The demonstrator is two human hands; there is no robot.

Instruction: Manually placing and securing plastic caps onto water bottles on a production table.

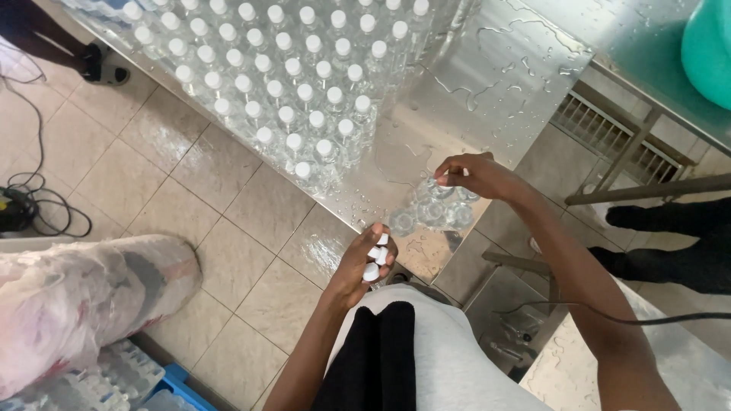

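Person seen from above: bare forearms, no sleeves; light grey top (449, 358) with black panel (377, 358) at six o'clock.

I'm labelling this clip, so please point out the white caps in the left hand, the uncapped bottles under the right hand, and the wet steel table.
white caps (371, 271), head view, on the lowest cap's top.
uncapped bottles (431, 211), head view, on a middle bottle's clear shoulder.
steel table (487, 84), head view, on bare wet surface.

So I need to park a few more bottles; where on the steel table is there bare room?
The wet steel table is bare right of the capped bottles, up toward the far edge. It is crowded near the corner, where the right hand caps the uncapped bottles and the left hand holds white caps.
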